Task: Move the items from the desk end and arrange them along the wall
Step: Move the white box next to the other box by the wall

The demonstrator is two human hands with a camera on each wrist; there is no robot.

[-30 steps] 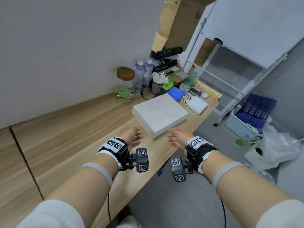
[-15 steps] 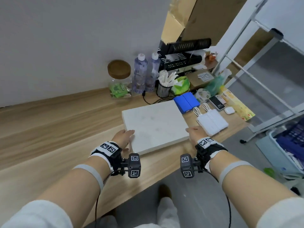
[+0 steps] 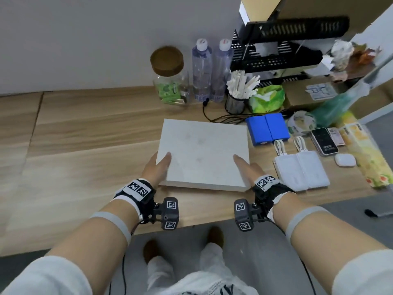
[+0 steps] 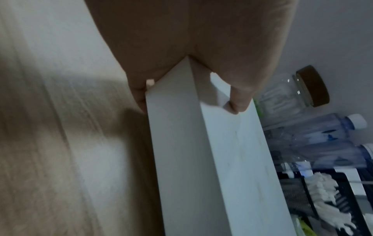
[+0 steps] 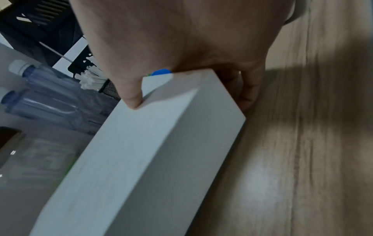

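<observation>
A flat white square box (image 3: 204, 154) lies on the wooden desk (image 3: 85, 145), just left of the clutter at the desk's right end. My left hand (image 3: 158, 167) grips its near left corner and my right hand (image 3: 244, 167) grips its near right corner. In the left wrist view the thumb (image 4: 240, 99) lies on top of the box (image 4: 201, 159) and the fingers (image 4: 139, 95) curl beneath it. The right wrist view shows the same hold on the box (image 5: 131, 159), thumb (image 5: 131, 95) above and fingers (image 5: 248, 95) below. The box's near edge looks slightly raised.
Along the wall stand a cork-lidded glass jar (image 3: 170, 75), two water bottles (image 3: 202, 69), a cup of white sticks (image 3: 238, 96) and a black tray rack (image 3: 287, 50). Right of the box lie blue packs (image 3: 268, 128), white power banks (image 3: 302, 171), a phone (image 3: 324, 141).
Both hands have reached forward from in front of the box to its near corners and taken hold, thumbs on top. My view has swung closer and more squarely onto the desk end.
</observation>
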